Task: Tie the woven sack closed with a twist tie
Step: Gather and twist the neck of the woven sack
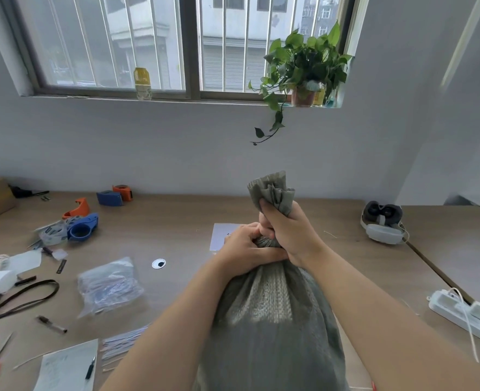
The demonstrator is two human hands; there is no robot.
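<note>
Both of our hands are at the neck of the woven sack (267, 314), which stands upright on the desk (176, 221) right in front of us, its gathered mouth flaring above the grip. Our right hand (287, 232) is clenched into a fist around the bunched fabric just under that flare. Our left hand (247, 251) is pressed against the neck just below, fingers curled in and thumb laid across the cloth; whether it pinches a twist tie there we cannot tell, since no tie shows between the fingers.

We judge the neck is gathered but not yet visibly bound. The main risk is the fist slackening while the left hand works: the stiff weave would likely spring open and the gathers spread. A tie wrapped too high, near the flare, could slide off over the loose mouth. A full sack may also lean and topple if we pull sideways.

Spare ties (120, 344) lie loose near the desk's front edge, beside a clear bag of more ties (107, 286), well left of the sack.
</note>
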